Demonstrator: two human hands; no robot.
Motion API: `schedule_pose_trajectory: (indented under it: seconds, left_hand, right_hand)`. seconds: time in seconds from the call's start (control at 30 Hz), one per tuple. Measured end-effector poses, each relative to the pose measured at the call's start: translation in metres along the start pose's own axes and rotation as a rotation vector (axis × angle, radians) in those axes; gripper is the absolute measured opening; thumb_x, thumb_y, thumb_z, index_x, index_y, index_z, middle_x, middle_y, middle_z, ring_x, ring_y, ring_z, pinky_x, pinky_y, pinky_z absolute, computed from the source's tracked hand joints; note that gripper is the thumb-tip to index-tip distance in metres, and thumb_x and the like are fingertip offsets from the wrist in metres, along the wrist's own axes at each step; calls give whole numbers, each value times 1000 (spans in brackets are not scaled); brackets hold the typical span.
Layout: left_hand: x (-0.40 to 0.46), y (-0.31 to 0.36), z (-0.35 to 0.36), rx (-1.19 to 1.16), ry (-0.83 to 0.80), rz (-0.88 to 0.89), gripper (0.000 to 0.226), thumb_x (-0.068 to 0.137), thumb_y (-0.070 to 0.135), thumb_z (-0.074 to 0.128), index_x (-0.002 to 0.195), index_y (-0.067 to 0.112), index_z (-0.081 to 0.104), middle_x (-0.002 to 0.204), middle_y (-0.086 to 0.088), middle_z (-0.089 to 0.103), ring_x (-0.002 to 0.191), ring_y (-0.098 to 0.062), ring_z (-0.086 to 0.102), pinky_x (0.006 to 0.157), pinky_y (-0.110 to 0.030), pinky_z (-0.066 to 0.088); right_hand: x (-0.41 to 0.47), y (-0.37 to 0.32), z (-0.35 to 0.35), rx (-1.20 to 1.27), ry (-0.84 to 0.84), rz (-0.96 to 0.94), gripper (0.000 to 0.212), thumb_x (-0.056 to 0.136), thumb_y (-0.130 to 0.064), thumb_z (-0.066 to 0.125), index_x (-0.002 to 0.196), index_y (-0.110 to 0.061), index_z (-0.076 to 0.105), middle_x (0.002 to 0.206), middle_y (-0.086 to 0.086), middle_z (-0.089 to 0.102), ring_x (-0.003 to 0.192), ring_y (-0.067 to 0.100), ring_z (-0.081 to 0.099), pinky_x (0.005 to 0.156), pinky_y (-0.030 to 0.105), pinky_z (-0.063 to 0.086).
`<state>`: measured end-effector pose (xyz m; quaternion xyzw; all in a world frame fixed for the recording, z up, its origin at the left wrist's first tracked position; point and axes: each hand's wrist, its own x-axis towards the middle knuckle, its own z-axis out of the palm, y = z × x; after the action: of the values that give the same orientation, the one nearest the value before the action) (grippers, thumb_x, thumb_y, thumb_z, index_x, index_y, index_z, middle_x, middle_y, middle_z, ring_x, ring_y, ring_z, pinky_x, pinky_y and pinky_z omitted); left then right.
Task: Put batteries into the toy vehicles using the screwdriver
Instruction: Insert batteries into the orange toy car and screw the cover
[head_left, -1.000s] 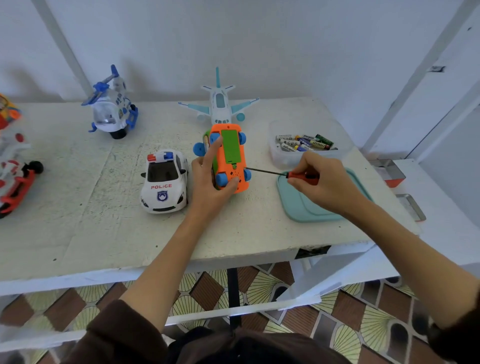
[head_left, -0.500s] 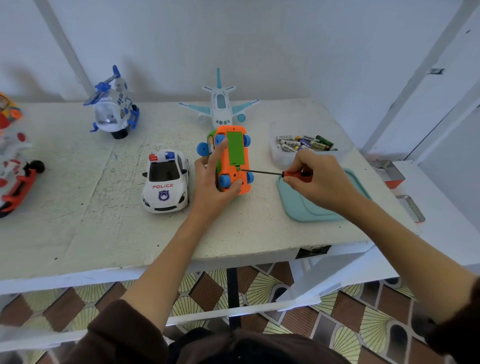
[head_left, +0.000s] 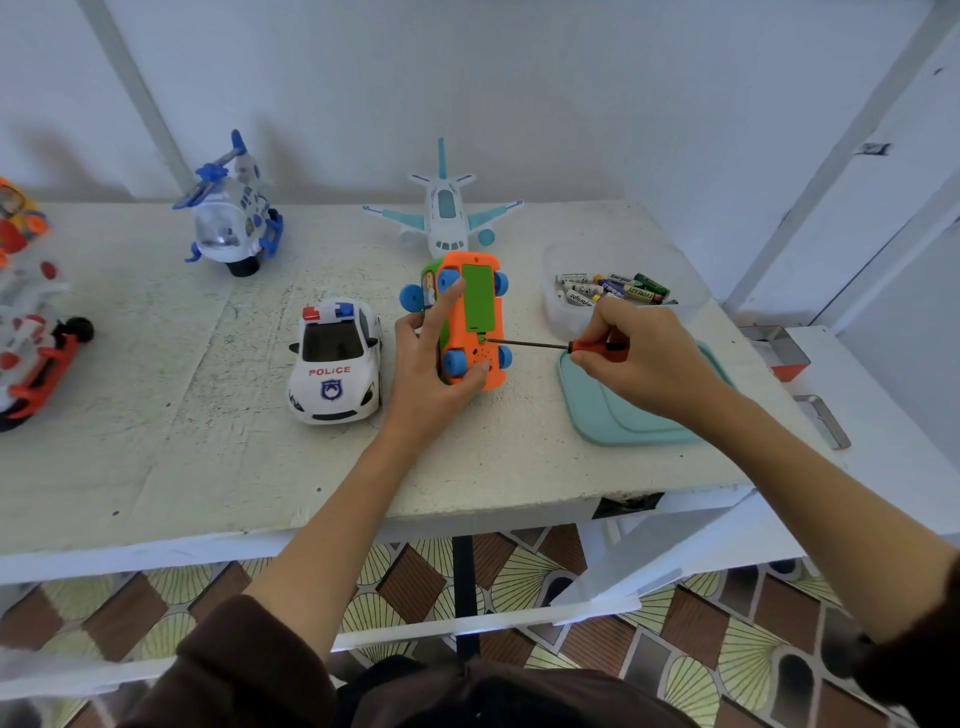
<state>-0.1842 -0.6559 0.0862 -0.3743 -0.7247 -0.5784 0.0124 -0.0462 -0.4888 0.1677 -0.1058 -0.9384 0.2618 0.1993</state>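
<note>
An orange toy car (head_left: 491, 364) with blue wheels lies belly-up on its side, its green battery cover (head_left: 477, 304) facing me. My left hand (head_left: 428, 364) grips the car from the left, index finger along its top and thumb under its near end. My right hand (head_left: 641, 358) pinches the red handle of a screwdriver (head_left: 530, 344), whose tip sits on the screw just below the green cover. A clear tub (head_left: 563, 317) holds several batteries (head_left: 610, 288) behind my right hand.
A white police car (head_left: 335, 361) stands left of my left hand. A toy helicopter (head_left: 231, 218) and a toy airplane (head_left: 444, 213) sit at the back. A teal lid (head_left: 618, 421) lies under my right wrist. More red-and-white toys (head_left: 31, 343) crowd the left edge.
The screwdriver tip has moved left from the car's right side onto the screw below the green cover. My left hand keeps holding the car, which shifted slightly.
</note>
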Motion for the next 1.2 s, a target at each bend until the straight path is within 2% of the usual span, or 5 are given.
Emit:
schedule_pose_trajectory:
  seconds: [0.23, 0.53, 0.73, 1.0, 1.2]
  left_hand:
    - [0, 1, 0, -17, 9, -10, 71, 77, 17, 62, 131, 45, 26, 120, -11, 31, 106, -4, 41, 82, 4, 36]
    - [1, -1, 0, -19, -10, -26, 73, 82, 4, 68, 135, 36, 28, 124, -15, 31, 107, 0, 40, 81, 4, 36]
    - [1, -2, 0, -35, -5, -14, 73, 80, 14, 65, 133, 44, 26, 124, -13, 32, 108, -3, 42, 83, 3, 37]
    - [1, -3, 1, -30, -8, -19, 72, 79, 16, 64, 134, 42, 26, 125, -17, 32, 107, -3, 41, 81, 3, 38]
    - [0, -3, 1, -49, -5, -16, 74, 79, 14, 66, 134, 41, 26, 122, -12, 30, 106, -3, 42, 82, 2, 38]
  right_hand:
    - [0, -1, -1, -13, -5, -14, 21, 77, -11, 69, 69, -17, 51, 67, -2, 62, 61, 17, 55, 61, 42, 52]
    - [2, -2, -1, -25, 19, 2, 16, 76, -13, 69, 69, -14, 54, 64, -3, 59, 59, 18, 53, 61, 41, 51]
    - [3, -2, -2, -14, 8, 6, 19, 76, -12, 69, 68, -17, 53, 62, -9, 57, 57, 12, 51, 61, 43, 51]
    - [4, -2, -4, -11, 1, -2, 15, 76, -11, 68, 69, -13, 55, 62, -7, 57, 56, 11, 50, 62, 45, 51]
    - [3, -2, -3, -16, -19, 1, 19, 76, -11, 69, 68, -18, 52, 64, -3, 61, 59, 17, 53, 63, 46, 51]
